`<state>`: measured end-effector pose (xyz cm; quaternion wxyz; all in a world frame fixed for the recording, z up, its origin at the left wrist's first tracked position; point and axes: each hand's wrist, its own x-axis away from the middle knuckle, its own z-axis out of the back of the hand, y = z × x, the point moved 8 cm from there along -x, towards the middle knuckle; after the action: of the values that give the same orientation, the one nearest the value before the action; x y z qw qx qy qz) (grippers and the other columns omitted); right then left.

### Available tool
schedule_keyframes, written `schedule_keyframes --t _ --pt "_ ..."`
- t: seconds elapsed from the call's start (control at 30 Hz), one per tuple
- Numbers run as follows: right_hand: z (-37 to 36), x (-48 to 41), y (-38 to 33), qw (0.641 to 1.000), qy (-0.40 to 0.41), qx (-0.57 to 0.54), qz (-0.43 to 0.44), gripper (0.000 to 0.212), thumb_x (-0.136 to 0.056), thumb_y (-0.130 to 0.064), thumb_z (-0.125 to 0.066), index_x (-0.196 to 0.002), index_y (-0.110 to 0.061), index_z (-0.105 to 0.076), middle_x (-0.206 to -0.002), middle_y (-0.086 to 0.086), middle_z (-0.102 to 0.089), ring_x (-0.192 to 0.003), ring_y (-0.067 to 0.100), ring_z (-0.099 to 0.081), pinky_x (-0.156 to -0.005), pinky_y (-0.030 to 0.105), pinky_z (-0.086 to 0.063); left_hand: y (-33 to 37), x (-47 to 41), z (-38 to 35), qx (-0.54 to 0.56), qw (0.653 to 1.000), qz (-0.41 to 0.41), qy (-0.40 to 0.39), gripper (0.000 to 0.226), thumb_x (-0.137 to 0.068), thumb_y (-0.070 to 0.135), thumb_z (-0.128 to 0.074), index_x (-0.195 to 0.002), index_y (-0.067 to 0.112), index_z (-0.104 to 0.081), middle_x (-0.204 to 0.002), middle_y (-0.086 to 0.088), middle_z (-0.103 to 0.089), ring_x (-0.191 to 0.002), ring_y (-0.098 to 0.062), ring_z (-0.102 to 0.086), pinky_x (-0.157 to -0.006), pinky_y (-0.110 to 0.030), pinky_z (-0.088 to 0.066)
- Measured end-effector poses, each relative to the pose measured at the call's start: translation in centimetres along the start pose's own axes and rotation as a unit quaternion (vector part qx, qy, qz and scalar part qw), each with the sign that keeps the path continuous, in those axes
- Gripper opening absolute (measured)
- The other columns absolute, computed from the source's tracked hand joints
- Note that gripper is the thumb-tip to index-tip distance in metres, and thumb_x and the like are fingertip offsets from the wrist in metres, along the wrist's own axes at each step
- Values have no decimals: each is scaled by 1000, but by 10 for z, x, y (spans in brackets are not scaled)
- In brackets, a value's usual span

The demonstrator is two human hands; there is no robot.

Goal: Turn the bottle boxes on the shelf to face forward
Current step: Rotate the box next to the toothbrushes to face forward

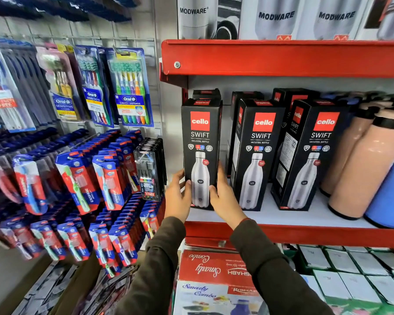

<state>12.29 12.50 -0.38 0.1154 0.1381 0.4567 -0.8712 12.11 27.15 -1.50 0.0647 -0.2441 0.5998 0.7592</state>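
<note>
Shelf (305, 220), white deck, red lip: three Cello Swift boxes upright, fronts outward; contents unseen. Leftmost box (200, 153) clasped between left hand (177, 196) and right hand (223, 196); peach bottles (362, 169) blurred, rear boxes (246, 96) half hidden.

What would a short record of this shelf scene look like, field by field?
place: shop shelf with red edge
left box: front facing out, gripped low on both sides
left hand: on its left side
right hand: on its right side
middle box: front out, turned slightly
right box: front out, turned slightly
bottles: peach and blue, right of the boxes
toothbrushes: hanging on the left
</note>
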Motion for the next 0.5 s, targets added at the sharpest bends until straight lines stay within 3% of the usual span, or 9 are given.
schedule_keyframes --t 0.17,0.3,0.4,0.5 --pt "3 2 2 1000 18 1 -9 75 -99 0 -42 -157 -22 1 -162 3 -24 -143 21 -35 -100 6 -18 5 3 -2 4 1000 2 10 35 -99 7 -51 -134 9 -50 -119 5 -56 -99 5 -57 -77 5 -44" --pt "11 7 3 997 72 -18 -16 63 -99 -3 -45 -155 -20 -21 -149 10 -47 -136 23 -47 -104 14 -28 3 5 -3 14 1000 -2 17 34 -98 9 -53 -132 10 -51 -122 4 -57 -107 -11 -59 -77 3 -46" --pt "18 16 6 992 106 -55 -33 50 -98 -5 -50 -147 -13 -41 -135 12 -60 -125 22 -58 -98 14 -36 3 7 -2 23 1000 2 16 34 -98 11 -54 -132 12 -51 -124 5 -57 -108 -10 -58 -78 2 -47" --pt "18 20 8 992 104 -67 -42 44 -99 -9 -51 -143 -9 -46 -133 12 -63 -122 21 -60 -95 14 -39 2 10 0 33 999 4 15 34 -98 14 -54 -132 16 -52 -127 8 -56 -109 -7 -58 -76 0 -48"
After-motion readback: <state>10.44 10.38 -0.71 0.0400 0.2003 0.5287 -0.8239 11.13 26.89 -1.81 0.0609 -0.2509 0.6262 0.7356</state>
